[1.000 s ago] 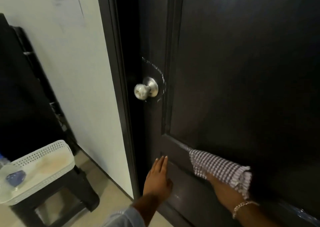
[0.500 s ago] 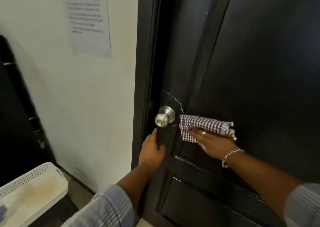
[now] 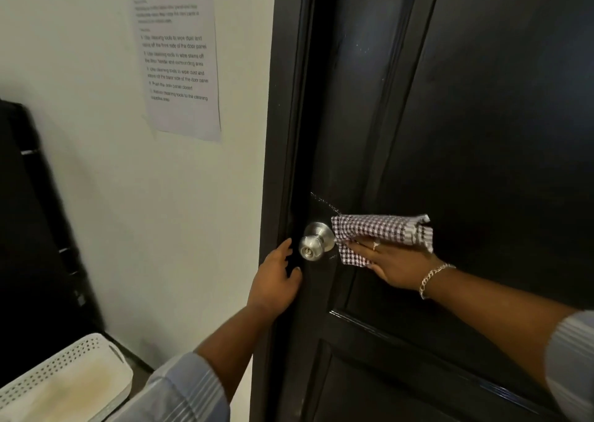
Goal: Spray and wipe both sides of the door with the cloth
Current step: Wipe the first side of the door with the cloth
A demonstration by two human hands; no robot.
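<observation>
Dark door, checked cloth, pale wall

The door (image 3: 482, 116), filling the right of the frame, is glossy black-brown; its knob (image 3: 316, 241) is brushed silver. The cloth (image 3: 382, 232), centre right, carries a small dark-and-white gingham check with a striped band at its right end. The wall (image 3: 96, 132) on the left is off-white, and the sheet (image 3: 180, 68) at upper left is pale grey with dark print. The tray (image 3: 64, 376) at lower left is white, perforated, with a yellowish stain. Both sleeves (image 3: 180, 392) are light blue with fine stripes; the bracelet (image 3: 432, 278) is gold.
</observation>
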